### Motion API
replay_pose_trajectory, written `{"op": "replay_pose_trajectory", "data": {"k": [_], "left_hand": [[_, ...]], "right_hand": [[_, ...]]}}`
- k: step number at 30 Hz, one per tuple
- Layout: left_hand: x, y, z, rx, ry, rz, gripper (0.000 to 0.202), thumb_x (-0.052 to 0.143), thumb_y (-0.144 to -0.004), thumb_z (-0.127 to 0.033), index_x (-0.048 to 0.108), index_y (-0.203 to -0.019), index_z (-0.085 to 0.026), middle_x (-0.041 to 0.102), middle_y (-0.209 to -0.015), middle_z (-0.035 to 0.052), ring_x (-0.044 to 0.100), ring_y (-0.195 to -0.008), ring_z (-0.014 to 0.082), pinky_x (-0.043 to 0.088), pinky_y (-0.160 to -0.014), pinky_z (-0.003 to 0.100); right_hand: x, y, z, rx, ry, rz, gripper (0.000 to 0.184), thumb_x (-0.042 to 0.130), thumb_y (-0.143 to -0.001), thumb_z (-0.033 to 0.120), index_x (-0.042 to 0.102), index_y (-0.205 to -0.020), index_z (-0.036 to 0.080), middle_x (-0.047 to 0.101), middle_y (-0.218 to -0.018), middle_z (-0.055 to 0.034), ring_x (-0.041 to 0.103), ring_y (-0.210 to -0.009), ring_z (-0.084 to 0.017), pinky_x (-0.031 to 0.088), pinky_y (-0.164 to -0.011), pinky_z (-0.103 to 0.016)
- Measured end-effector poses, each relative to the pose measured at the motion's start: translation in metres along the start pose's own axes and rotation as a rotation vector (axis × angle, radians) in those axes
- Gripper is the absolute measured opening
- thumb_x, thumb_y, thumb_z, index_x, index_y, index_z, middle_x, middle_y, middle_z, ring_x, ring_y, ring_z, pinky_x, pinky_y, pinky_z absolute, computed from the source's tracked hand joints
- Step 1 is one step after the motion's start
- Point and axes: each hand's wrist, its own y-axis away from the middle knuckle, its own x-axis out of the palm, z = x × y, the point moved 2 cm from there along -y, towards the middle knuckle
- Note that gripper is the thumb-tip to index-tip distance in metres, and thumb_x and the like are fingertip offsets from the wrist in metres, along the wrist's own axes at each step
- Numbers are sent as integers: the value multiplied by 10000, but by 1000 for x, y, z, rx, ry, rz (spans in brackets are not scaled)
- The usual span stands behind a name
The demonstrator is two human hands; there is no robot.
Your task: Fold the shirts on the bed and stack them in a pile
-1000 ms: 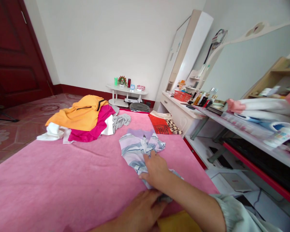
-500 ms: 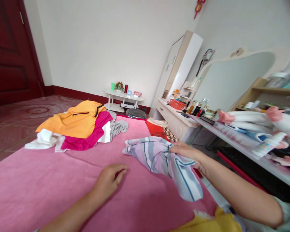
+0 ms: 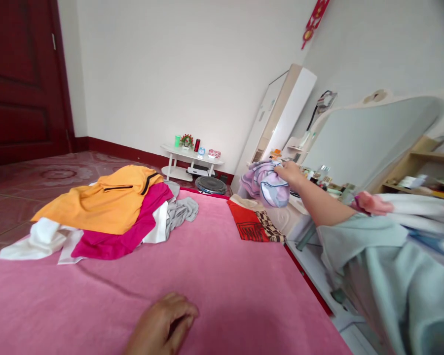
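Note:
My right hand (image 3: 291, 175) stretches far forward and is closed on a striped cloth (image 3: 266, 183) in lilac, white and blue. The cloth hangs bunched over the far right edge of the bed, in front of the dressing table; its exact kind cannot be made out. Just below it lies a red garment (image 3: 246, 224) with beige and a brown checked pattern. My left hand (image 3: 163, 323) rests low on the pink bed cover (image 3: 214, 276), fingers curled in and thumb close to the index finger, with nothing in it.
At the left of the bed lies a clothes pile: an orange garment (image 3: 103, 202), a magenta garment (image 3: 107, 244), white cloth (image 3: 40, 239) and grey cloth (image 3: 181, 214). Right of the bed stand a white dressing table (image 3: 286, 222) with bottles and a mirror (image 3: 373, 138). A small white table (image 3: 181, 152) stands behind.
My right hand has carried the striped cloth forward and up, off the middle of the bed. The view has shifted, and the yellow cloth at the bottom has left it. My left hand stays curled.

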Motion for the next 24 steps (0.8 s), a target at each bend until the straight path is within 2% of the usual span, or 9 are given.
{"op": "replay_pose_trajectory", "data": {"k": [3, 5, 7, 10, 12, 14, 17, 20, 24], "left_hand": [[0, -3, 3, -1, -19, 37, 190, 452, -859, -169, 625, -789, -206, 643, -768, 16, 581, -764, 148, 436, -701, 210], [-2, -5, 2, 5, -24, 37, 186, 464, -851, -168, 634, -791, -210, 645, -763, 19, 582, -755, 148, 444, -693, 204], [-3, -6, 1, 26, -11, 17, 180, 485, -842, -172, 655, -810, -223, 651, -755, 17, 587, -741, 146, 454, -689, 198], [-4, -8, -2, 49, 31, -33, 169, 515, -837, -194, 673, -800, -238, 650, -724, 9, 592, -714, 143, 466, -680, 193], [-5, -8, -4, 46, 52, -71, 163, 527, -839, -215, 677, -780, -240, 644, -703, 7, 594, -701, 142, 472, -674, 192], [-6, -8, -6, 43, 63, -89, 158, 536, -840, -230, 679, -774, -240, 640, -691, 6, 596, -692, 141, 474, -668, 189], [-6, -8, -7, 40, 66, -77, 160, 534, -844, -232, 681, -783, -239, 643, -699, 5, 599, -694, 139, 474, -669, 186], [-6, -8, -7, 31, 61, -62, 162, 528, -848, -228, 677, -787, -236, 648, -717, 7, 601, -705, 139, 474, -676, 187], [-5, -8, -4, 35, 44, -49, 161, 529, -849, -225, 683, -806, -241, 648, -716, 9, 602, -703, 140, 476, -680, 190]], "right_hand": [[41, 9, -33, 60, 60, 47, 149, 542, -739, 203, 648, -679, 118, 591, -564, -36, 577, -697, -179, 419, -630, -238], [76, 35, -60, 113, 77, 132, 156, 592, -735, 245, 659, -659, 126, 615, -574, -41, 588, -688, -179, 422, -631, -236], [109, 67, -88, 178, 76, 211, 245, 618, -752, 346, 684, -683, 120, 650, -612, -56, 612, -696, -188, 436, -637, -240], [139, 104, -125, 283, 93, 193, 445, 400, -898, 418, 705, -893, 95, 700, -859, -124, 636, -885, -219, 452, -738, -267], [146, 116, -145, 348, 116, 151, 460, 349, -924, 384, 665, -1047, 74, 678, -1015, -161, 615, -990, -232, 446, -788, -276], [145, 116, -159, 395, 135, 131, 390, 482, -874, 323, 623, -1129, 65, 666, -1066, -163, 614, -998, -237, 448, -793, -271], [133, 104, -172, 432, 160, 100, 395, 609, -792, 217, 596, -1169, 99, 669, -1073, -118, 619, -976, -213, 453, -810, -267], [120, 93, -179, 489, 216, 23, 395, 550, -848, 222, 539, -1234, 141, 626, -1155, -109, 585, -1051, -208, 450, -879, -338], [124, 98, -185, 633, 321, 5, 366, 541, -807, 194, 605, -1152, 93, 587, -1173, -217, 536, -1125, -336, 447, -872, -449]]}}
